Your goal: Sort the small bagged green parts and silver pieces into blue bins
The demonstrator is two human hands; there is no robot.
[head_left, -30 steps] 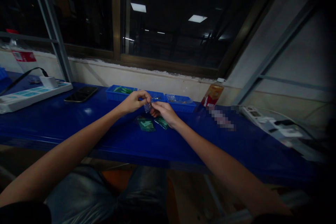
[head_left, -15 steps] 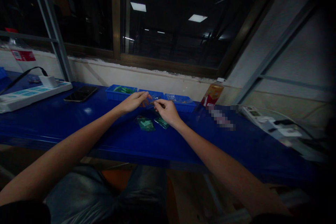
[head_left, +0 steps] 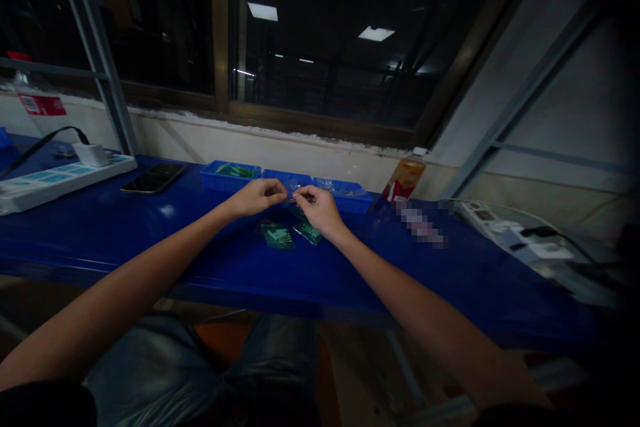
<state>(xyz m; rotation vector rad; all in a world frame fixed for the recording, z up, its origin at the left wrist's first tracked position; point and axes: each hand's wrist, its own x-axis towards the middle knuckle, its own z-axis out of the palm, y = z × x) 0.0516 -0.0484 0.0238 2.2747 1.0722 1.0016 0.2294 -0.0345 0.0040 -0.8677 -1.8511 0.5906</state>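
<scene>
My left hand (head_left: 259,197) and my right hand (head_left: 319,209) meet fingertip to fingertip in front of the middle blue bin (head_left: 273,179). Both are closed in a pinch. Something tiny sits between the fingertips, too small and dark to name. Just below my hands, a green packet (head_left: 279,236) with pale pieces showing lies on the blue table. A second green packet (head_left: 308,233) lies beside it, partly under my right hand. Green items fill the left blue bin (head_left: 225,181). Clear plastic bags show in the right blue bin (head_left: 350,201).
A phone (head_left: 153,178) and a white power strip (head_left: 65,181) lie at the left, with a red-capped bottle (head_left: 43,103) behind. A bottle of amber drink (head_left: 404,178) stands beyond the bins. Another power strip with plugs (head_left: 520,237) lies at the right.
My left hand's fingers have curled from a more stretched pose into a pinch and come close to the right fingertips. My right hand has barely moved.
</scene>
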